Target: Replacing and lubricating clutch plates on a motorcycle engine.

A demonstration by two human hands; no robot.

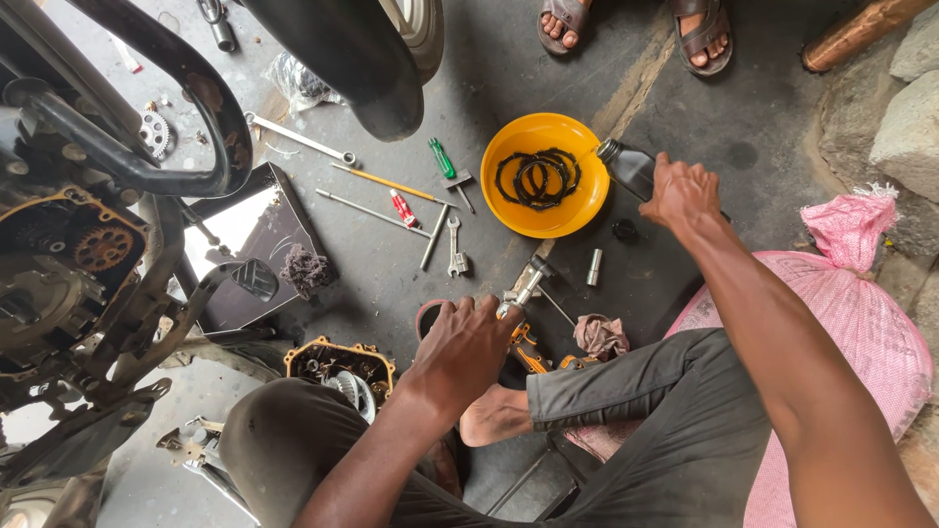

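Head view: right hand (pixel 682 192) clamped on tilted grey bottle (pixel 628 166) over yellow bowl (pixel 509 210) holding black rings (pixel 538 177).

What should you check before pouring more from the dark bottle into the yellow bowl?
1. Spout of the dark bottle is over the yellow bowl: ok, it sits at the rim.
2. Right hand grips the bottle firmly: ok.
3. Black rings lie inside the bowl: ok.
4. Bowl sits flat on the floor: ok.
5. Black cap is within reach: ok, beside the bowl.
6. Liquid level in the bowl: cannot tell.
7. Left hand is clear of the bowl: ok, it rests on a tool near the knee.
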